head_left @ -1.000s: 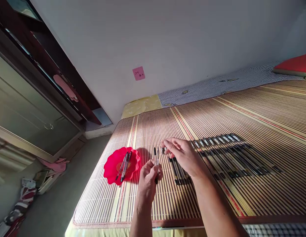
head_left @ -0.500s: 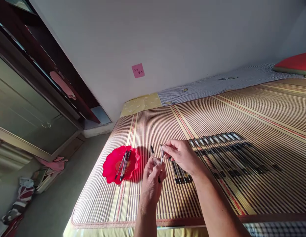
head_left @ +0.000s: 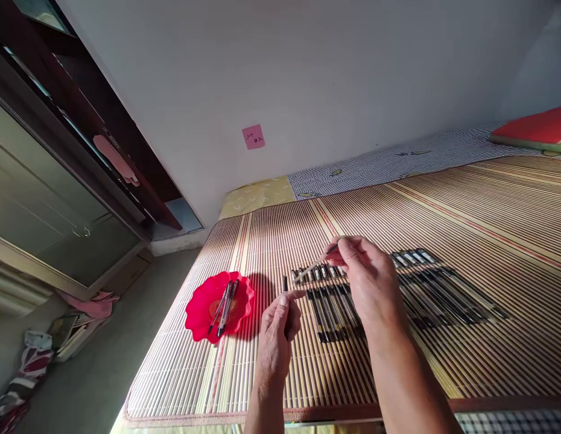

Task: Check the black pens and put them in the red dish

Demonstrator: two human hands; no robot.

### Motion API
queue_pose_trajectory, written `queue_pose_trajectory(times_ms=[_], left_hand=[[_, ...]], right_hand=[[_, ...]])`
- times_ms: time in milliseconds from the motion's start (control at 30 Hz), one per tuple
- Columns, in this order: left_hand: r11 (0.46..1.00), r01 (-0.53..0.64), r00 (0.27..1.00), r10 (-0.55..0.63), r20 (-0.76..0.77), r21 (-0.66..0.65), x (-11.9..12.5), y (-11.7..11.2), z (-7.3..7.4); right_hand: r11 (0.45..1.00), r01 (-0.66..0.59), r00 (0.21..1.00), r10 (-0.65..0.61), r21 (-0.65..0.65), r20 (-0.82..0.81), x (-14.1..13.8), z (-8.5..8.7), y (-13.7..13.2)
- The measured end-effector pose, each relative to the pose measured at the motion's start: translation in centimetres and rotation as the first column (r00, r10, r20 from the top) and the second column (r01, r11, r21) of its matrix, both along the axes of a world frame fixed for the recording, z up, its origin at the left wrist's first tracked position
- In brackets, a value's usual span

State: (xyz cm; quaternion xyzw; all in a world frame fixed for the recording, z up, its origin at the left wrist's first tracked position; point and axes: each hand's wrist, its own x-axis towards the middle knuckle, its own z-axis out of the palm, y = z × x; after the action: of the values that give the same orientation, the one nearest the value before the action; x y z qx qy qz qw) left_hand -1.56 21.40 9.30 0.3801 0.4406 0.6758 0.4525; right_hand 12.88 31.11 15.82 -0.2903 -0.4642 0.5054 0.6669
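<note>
My left hand [head_left: 278, 319] is closed around a pen [head_left: 285, 283], whose black end sticks up above my fingers. The rest of that pen is mostly hidden in the hand. To the right and higher, my right hand [head_left: 364, 262] pinches a slim pale stick [head_left: 313, 266] with a dark end at the fingertips. It slants down to the left, and motion blur hides its exact kind. Beneath and beside my right hand lie black-ended pen barrels [head_left: 330, 313] in a row, with short black pieces bearing white labels [head_left: 411, 258] lined up above them.
A red scalloped dish [head_left: 196, 313] holds several pens [head_left: 226, 307] left of my hands. All this rests on a striped bamboo mat [head_left: 181, 380] over a bed. A pink note [head_left: 253, 137] is on the wall, and a red cushion [head_left: 534, 126] lies at the far right.
My right hand has moved right and up, away from my left hand, with the pale stick in its fingers. My left hand stays almost in place.
</note>
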Motion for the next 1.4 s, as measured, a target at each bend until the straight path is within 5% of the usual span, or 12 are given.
queue_pose_trajectory(times_ms=[167, 467, 1400], left_hand=[[0.999, 0.046, 0.998, -0.047, -0.044, -0.021, 0.0, -0.2, -0.1], [0.994, 0.064, 0.997, -0.068, -0.036, -0.089, 0.2, -0.2, 0.4], [0.995, 0.079, 0.995, -0.082, -0.060, -0.054, 0.1, -0.7, 0.1]], right_hand=[[0.985, 0.149, 0.989, -0.147, 0.091, -0.027, 0.2, 1.1, -0.6], [0.976, 0.130, 0.977, -0.156, 0.172, 0.143, 0.2, 1.1, -0.6], [0.969, 0.127, 0.971, -0.165, 0.210, 0.173, 1.3, 1.4, -0.7]])
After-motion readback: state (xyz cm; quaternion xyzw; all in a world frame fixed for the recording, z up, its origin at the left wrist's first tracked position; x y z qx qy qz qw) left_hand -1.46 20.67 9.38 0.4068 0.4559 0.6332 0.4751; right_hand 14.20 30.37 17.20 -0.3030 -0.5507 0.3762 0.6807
